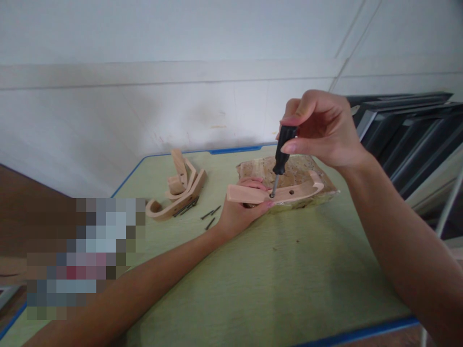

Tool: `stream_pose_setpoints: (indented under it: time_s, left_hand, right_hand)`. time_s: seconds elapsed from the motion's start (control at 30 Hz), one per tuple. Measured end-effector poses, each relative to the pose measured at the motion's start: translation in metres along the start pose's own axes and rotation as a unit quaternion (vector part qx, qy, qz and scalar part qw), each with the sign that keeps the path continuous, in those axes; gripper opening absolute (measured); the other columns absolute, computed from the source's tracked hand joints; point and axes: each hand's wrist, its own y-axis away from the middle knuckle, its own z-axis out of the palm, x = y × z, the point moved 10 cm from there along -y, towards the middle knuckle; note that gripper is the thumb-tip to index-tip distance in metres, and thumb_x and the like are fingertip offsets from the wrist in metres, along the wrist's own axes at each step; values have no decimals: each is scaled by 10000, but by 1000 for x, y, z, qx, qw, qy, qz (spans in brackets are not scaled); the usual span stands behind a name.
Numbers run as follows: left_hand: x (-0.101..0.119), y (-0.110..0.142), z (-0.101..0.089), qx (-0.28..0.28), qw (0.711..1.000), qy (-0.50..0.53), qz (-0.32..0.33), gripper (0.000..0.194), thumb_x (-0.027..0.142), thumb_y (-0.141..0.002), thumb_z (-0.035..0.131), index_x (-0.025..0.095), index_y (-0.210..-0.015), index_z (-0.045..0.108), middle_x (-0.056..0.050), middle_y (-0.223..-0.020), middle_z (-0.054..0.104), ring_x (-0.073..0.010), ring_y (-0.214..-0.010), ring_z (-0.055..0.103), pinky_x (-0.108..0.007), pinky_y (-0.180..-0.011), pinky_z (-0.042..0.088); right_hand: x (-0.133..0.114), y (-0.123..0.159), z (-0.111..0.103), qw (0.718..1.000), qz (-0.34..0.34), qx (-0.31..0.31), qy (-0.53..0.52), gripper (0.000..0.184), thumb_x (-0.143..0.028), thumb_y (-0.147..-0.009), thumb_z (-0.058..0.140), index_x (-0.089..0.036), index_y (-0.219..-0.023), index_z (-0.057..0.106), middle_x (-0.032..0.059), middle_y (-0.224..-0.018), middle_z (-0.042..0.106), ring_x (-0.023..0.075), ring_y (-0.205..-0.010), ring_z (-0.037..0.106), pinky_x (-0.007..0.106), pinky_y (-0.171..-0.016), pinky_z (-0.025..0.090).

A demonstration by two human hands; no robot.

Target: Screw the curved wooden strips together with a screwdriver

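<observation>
In my right hand (320, 127) is a screwdriver (284, 147) with a black handle, gripped by thumb and fingers. It stands nearly upright, its metal tip down at one of the holes in a curved wooden hook (249, 194). My left hand (238, 209) wraps round the straight part of that hook, fingers behind and thumb in front. The hook lies over a brown block (249, 166) wrapped in clear film. Whether a screw sits under the tip is too small to tell.
More wooden hooks (195, 188) lie in a group at the left of the green table (307, 284), with several dark screws (210, 223) beside them. A white wall (126, 111) stands behind. Black panels (408, 140) lean at the right. A blurred patch (87, 255) covers the left edge.
</observation>
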Motion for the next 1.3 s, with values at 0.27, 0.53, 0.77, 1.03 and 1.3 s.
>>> stream_pose_setpoints:
  time_s: [0.27,0.53,0.77,1.03,1.3]
  left_hand:
    - [2,0,-2,14,1000,9,16,209,227,-640,687,168,-807,577,-65,-925,599,-195,-954,552,-368,-882,422]
    - [1,0,-3,9,1000,11,12,212,241,-643,689,173,-812,581,-55,-879,620,-202,-967,550,-374,-878,423]
    - [3,-1,-4,12,1000,13,16,218,220,-636,691,163,-812,576,-66,-886,610,-197,-966,545,-371,-885,419]
    - [2,-1,-3,8,1000,7,10,200,223,-646,686,166,-801,573,-64,-890,607,-194,-966,543,-380,-890,419]
    - [3,-2,-1,5,1000,3,21,179,221,-647,682,178,-776,565,-54,-861,616,-199,-983,534,-393,-903,407]
  right_hand:
    - [1,-3,-9,993,-43,67,83,269,-179,-592,696,-187,-610,428,-43,-631,451,71,-570,449,216,-475,363]
    - [3,-2,-3,998,5,22,58,112,-224,-737,587,-197,-695,487,12,-881,636,170,-901,584,313,-712,461]
    - [-10,-1,-9,999,-4,-1,36,119,-119,-655,654,-173,-750,606,28,-790,634,182,-770,607,356,-708,481]
    - [-27,-1,1,999,-32,-30,10,185,-82,-533,732,-174,-608,589,3,-646,585,127,-611,535,274,-547,435]
    - [-39,-2,9,995,-82,-46,19,257,-93,-488,758,-136,-551,513,-33,-576,505,72,-536,420,230,-477,331]
